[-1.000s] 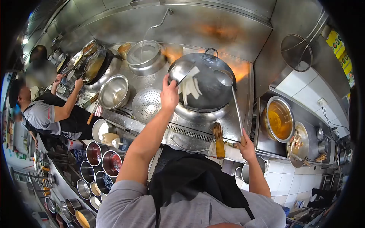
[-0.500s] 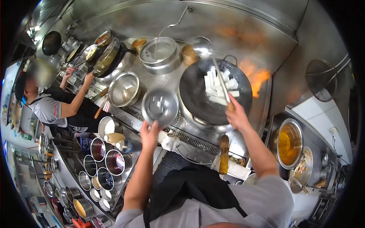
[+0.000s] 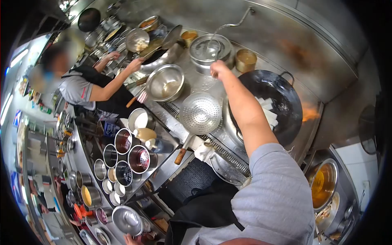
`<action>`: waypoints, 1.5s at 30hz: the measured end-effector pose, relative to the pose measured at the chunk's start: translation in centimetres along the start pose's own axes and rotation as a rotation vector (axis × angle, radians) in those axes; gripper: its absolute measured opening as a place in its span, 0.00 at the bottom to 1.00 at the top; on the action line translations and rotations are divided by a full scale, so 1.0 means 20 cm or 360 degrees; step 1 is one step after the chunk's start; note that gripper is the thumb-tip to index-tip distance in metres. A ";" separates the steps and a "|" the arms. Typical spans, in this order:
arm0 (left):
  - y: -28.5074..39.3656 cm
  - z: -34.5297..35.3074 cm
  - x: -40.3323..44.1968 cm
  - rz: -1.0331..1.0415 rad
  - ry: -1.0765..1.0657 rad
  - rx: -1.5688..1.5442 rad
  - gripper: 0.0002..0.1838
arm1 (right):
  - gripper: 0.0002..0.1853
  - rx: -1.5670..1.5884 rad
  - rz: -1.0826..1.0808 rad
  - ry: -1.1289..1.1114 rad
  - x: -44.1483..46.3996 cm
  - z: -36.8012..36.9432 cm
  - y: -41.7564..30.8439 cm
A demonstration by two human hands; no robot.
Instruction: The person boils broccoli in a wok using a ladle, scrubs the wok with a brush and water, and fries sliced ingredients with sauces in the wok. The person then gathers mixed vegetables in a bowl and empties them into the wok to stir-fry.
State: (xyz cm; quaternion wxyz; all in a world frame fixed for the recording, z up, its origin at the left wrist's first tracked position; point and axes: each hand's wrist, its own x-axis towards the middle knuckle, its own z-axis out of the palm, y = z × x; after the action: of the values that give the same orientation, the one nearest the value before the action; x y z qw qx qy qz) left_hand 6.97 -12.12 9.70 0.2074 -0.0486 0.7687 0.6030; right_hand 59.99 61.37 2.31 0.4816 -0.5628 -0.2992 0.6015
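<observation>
My right hand [image 3: 219,70] is closed round the handle of a ladle [image 3: 213,46], whose bowl lies in the steel pot [image 3: 201,68] of water below the tap. My forearm crosses over the left side of a big black wok [image 3: 292,110]. White rectangular pieces [image 3: 268,111] lie in that wok, partly hidden by the arm. At the bottom edge, my left hand [image 3: 130,240] grips the rim of a shiny metal bowl [image 3: 127,219] by the seasoning counter; most of this hand is out of view.
A perforated skimmer [image 3: 200,114] with a wooden handle lies before the stove, beside a steel basin [image 3: 165,83]. Seasoning pots [image 3: 141,158] crowd the left counter. Flame [image 3: 311,113] shows right of the wok. A co-worker [image 3: 96,87] cooks at the left. A basin of oil [image 3: 324,183] stands right.
My right hand has moved from the wok to the water pot with the ladle. My left hand has carried the bowl from the stove front down to the lower left. The view has swung.
</observation>
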 end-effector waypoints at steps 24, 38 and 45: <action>-0.81 -0.27 0.80 -0.0437 -0.0644 0.0293 0.19 | 0.05 0.1278 -0.0083 -0.0153 -1.88 -0.66 0.04; -0.55 1.05 0.40 0.0107 -0.2080 0.0569 0.20 | 0.49 -0.0955 -0.0591 0.0817 -2.87 -0.80 0.91; -0.65 1.30 0.53 0.0376 -0.1906 0.0559 0.27 | 0.15 -0.0040 -0.0209 0.1109 -3.02 -0.85 1.59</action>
State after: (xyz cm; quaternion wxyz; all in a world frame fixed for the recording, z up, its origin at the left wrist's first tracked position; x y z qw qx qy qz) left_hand 8.36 10.83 -10.92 0.5384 0.4172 0.6071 0.4094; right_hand 62.81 -8.39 -6.11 0.5855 -0.7195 -0.1600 0.3375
